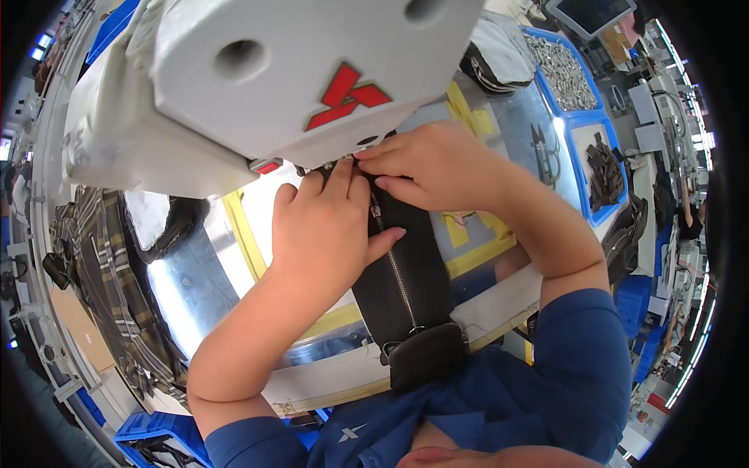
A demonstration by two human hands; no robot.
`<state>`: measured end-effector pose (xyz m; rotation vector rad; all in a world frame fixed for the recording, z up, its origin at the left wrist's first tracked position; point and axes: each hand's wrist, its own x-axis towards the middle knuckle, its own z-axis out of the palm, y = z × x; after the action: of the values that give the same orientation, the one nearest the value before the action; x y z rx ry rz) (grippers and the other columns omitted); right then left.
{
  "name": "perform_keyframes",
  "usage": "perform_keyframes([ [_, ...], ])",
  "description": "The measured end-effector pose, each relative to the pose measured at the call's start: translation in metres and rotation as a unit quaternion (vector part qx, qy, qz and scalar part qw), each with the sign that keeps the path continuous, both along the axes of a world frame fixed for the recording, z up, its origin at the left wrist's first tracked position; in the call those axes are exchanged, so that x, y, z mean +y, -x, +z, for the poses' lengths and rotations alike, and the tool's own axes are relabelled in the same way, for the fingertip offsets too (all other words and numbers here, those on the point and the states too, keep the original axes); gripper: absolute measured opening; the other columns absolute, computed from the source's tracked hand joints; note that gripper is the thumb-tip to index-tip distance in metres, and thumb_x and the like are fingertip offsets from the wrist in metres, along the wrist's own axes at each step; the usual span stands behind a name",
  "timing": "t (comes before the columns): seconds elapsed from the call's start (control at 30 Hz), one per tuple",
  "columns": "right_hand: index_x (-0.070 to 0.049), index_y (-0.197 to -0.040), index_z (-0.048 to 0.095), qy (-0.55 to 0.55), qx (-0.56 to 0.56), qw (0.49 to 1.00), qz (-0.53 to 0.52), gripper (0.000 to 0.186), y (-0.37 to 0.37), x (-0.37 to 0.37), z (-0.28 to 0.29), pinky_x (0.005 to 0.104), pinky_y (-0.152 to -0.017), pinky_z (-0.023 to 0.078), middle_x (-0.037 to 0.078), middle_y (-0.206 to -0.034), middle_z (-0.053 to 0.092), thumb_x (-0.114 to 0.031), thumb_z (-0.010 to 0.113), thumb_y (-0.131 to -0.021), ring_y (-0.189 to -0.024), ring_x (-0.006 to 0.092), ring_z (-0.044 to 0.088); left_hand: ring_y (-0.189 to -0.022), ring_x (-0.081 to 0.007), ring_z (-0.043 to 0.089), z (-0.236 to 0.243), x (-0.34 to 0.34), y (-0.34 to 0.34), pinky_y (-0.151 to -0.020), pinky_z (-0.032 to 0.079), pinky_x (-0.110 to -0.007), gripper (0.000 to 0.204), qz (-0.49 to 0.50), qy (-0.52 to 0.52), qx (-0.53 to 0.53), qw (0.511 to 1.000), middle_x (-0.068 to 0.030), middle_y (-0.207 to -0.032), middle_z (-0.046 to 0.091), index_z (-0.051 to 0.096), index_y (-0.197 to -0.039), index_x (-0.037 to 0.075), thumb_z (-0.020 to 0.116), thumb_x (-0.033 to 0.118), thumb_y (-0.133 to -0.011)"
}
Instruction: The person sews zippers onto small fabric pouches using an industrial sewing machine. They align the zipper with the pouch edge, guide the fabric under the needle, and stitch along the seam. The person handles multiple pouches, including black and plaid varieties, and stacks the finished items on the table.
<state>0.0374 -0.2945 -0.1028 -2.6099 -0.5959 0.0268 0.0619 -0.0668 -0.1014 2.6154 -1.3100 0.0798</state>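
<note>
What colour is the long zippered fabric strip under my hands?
Black; the long zippered fabric strip shows best in the head view.

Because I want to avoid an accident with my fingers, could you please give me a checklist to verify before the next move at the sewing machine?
1. Left hand on the black fabric strip: ok, resting over it.
2. Right hand near the strip's far end: ok.
3. Fingertips well back from the sewing machine: not ok, both hands reach its lower edge.
4. Needle position: cannot tell, hidden from this view.
5. Zipper running lengthwise along the strip: ok.
6. Scissors away from the strip: ok, lying to the right.
</note>
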Motion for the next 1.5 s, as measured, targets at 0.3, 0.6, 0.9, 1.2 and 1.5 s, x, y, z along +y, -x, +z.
perform_keyframes([
  [0.3, -0.007, -0.124, 0.078, 0.03, 0.003, 1.0, 0.005, 0.036, 0.0, 0.007, 0.002, 0.039, -0.087, 0.061, 0.009, -0.121, 0.079, -0.019, 0.075, -0.09, -0.104, 0.0283, 0.076, -0.096, -0.0271, 0.071, -0.006, 0.002, 0.001, -0.082, 0.052, -0.041, 0.068, 0.003, 0.013, 0.003, 1.0, -0.0139, -0.136, 0.071, 0.071, -0.109, 0.003, 0.089, 0.056, -0.072],
  [0.6, -0.01, -0.127, 0.076, 0.01, -0.034, 0.999, 0.007, 0.037, 0.004, 0.013, -0.009, 0.0385, -0.085, 0.062, 0.007, -0.128, 0.077, -0.021, 0.075, -0.092, -0.104, 0.0266, 0.076, -0.096, -0.0274, 0.073, 0.005, 0.002, -0.001, -0.083, 0.054, -0.04, 0.07, 0.021, -0.032, 0.034, 0.999, -0.0158, -0.133, 0.072, 0.071, -0.109, 0.001, 0.09, 0.057, -0.071],
  [0.9, -0.011, -0.122, 0.076, 0.027, -0.053, 0.998, 0.011, 0.031, 0.005, 0.005, -0.012, 0.0394, -0.076, 0.062, 0.001, -0.132, 0.076, -0.026, 0.072, -0.095, -0.097, 0.0243, 0.077, -0.096, -0.0298, 0.074, 0.001, -0.001, -0.001, -0.084, 0.055, -0.041, 0.073, -0.003, -0.016, 0.037, 0.999, -0.0208, -0.137, 0.07, 0.071, -0.11, -0.002, 0.09, 0.057, -0.071],
  [1.2, -0.011, -0.126, 0.075, 0.023, -0.057, 0.998, 0.016, 0.034, 0.006, 0.007, -0.016, 0.0391, -0.076, 0.062, 0.001, -0.135, 0.074, -0.026, 0.072, -0.096, -0.099, 0.0239, 0.077, -0.096, -0.0299, 0.073, 0.0, 0.001, 0.0, -0.083, 0.056, -0.041, 0.076, -0.005, -0.018, 0.021, 1.0, -0.022, -0.135, 0.071, 0.071, -0.111, -0.003, 0.089, 0.058, -0.07],
  [1.5, -0.01, -0.128, 0.075, 0.044, -0.044, 0.998, 0.001, 0.037, 0.011, 0.009, -0.016, 0.0376, -0.082, 0.063, 0.004, -0.135, 0.074, -0.028, 0.072, -0.096, -0.11, 0.0233, 0.075, -0.118, -0.0366, 0.067, -0.005, 0.002, -0.002, -0.104, 0.05, -0.047, 0.077, -0.034, 0.026, 0.005, 0.999, -0.0231, -0.138, 0.068, 0.07, -0.118, -0.005, 0.09, 0.053, -0.072],
])
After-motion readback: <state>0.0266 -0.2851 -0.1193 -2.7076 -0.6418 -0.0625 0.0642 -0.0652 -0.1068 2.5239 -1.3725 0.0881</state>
